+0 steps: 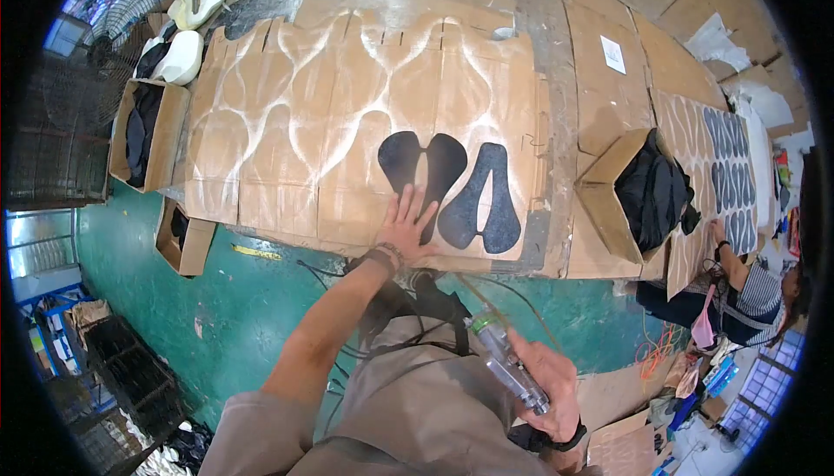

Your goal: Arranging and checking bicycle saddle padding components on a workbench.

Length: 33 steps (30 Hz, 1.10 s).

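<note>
My left hand [406,222] lies with its fingers spread on the lower part of a black saddle-shaped fabric piece [401,160], which has a narrow slot down its middle. Just right of it is a second such piece [461,214], dark grey and turned the other way round. Both lie flat on a cardboard sheet [287,85] marked with white sprayed outlines. Low in front of my body, my right hand [552,382] is closed around a spray gun [504,361] with a clear body and a green ring. It is held apart from the pieces, and its far side is hidden.
Boxes of black material stand at the left [156,128] and right [608,189] of the table. White saddle-shaped pads [181,57] sit at the back left. A thin hose [486,295] hangs by the front edge. Another person [738,280] works at the far right beside rows of dark pieces [732,185].
</note>
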{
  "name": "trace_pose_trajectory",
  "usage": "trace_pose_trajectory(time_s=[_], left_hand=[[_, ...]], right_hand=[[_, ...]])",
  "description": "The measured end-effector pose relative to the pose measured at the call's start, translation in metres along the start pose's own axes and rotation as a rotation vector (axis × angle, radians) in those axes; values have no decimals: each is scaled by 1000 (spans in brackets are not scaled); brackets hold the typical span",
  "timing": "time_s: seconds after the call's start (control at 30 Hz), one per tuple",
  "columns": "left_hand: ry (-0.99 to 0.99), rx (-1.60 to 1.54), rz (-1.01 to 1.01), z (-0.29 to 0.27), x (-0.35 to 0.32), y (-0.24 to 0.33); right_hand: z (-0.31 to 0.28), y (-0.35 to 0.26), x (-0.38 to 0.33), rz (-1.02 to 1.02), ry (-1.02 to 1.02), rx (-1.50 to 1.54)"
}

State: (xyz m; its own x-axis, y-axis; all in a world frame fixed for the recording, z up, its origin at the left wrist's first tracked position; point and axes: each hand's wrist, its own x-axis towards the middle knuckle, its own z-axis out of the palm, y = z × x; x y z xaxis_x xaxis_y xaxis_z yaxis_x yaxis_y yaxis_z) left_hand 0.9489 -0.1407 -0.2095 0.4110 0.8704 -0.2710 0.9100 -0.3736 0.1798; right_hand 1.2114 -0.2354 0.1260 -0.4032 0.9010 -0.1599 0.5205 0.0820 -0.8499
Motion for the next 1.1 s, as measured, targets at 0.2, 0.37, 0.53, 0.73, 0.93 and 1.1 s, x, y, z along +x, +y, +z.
trace_pose_trajectory(time_s=[0.2,0.37,0.53,0.73,0.93,1.1], left_hand=[[-30,18,7,-4,0,2],[-29,34,9,-4,-1,1],[-30,30,-2,-3,0,1],[-53,52,11,-10,1,2],[-30,39,7,-25,-1,6],[95,-432,-63,-49,16,-16]], right_hand=[[3,14,-12,56,116,-37],[5,12,-9,60,258,-86],[5,10,-20,116,191,-105],[3,5,-20,118,267,-84],[4,6,-24,50,281,-52],[4,0,-23,80,250,-7]])
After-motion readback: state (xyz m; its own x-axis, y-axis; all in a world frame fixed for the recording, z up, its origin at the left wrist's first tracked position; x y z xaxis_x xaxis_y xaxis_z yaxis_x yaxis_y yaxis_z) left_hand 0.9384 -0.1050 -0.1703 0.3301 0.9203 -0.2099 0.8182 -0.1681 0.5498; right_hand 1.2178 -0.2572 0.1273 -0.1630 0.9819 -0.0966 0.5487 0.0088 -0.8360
